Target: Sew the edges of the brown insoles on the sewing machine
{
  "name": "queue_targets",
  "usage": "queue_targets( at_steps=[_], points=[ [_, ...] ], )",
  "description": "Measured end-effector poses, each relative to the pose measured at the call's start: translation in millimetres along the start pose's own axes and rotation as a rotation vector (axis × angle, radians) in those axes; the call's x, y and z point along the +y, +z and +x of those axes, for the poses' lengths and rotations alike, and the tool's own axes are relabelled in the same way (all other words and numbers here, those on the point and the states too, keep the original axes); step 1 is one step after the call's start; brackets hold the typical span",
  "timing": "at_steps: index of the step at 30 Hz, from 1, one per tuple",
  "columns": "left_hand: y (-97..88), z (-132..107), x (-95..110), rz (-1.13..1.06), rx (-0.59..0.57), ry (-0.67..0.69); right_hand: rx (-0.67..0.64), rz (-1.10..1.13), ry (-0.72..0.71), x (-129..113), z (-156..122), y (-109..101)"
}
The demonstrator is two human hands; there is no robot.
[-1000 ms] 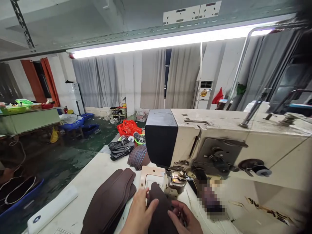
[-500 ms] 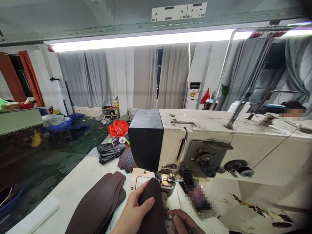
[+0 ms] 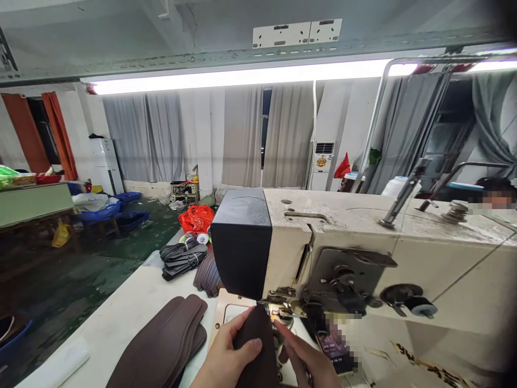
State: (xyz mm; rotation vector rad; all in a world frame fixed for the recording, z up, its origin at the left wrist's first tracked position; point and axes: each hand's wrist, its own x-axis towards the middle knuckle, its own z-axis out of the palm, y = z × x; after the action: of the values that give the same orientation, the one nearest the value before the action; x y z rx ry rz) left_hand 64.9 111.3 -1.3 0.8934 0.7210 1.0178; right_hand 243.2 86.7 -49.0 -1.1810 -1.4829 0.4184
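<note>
A dark brown, flat, shaped piece (image 3: pixel 255 345) lies at the sewing machine (image 3: pixel 291 231), its narrow end close to the lit needle area (image 3: pixel 283 311). My left hand (image 3: pixel 228 350) is closed on it, thumb on top and fingers along its left side. On the right side, my right hand (image 3: pixel 309 355) has its index finger stretched toward the piece's edge by the needle area, with the thumb lower and apart. Whether that fingertip touches the edge I cannot tell. A stack of similar brown pieces (image 3: pixel 161 345) rests on the table to the left.
Behind the stack, on the white table (image 3: pixel 100 323), lie a tied black bundle (image 3: pixel 183 257), a fanned brown bundle (image 3: pixel 207 275) and a red plastic bag (image 3: pixel 196 218). The machine head overhangs my hands. A thread stand (image 3: pixel 374 129) rises on the right.
My right hand has moved up and forward, from beside the lower machine parts to the piece's edge near the needle. The view has tilted up slightly. My left hand keeps its hold.
</note>
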Motion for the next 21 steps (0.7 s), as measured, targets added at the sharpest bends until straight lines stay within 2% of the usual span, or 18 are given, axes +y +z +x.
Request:
queue_targets(
  at_steps=[9,16,21],
  points=[
    [8.5,-6,7,-0.027,0.021,-0.058,-0.149,-0.172,-0.087,26,3,-5],
    [10.0,-1,8,0.004,0.021,-0.074,-0.122,-0.193,-0.042,13,11,-9],
    [4.2,-9,10,0.053,0.013,-0.047,-0.13,-0.121,-0.015,10,13,-10]
  ],
)
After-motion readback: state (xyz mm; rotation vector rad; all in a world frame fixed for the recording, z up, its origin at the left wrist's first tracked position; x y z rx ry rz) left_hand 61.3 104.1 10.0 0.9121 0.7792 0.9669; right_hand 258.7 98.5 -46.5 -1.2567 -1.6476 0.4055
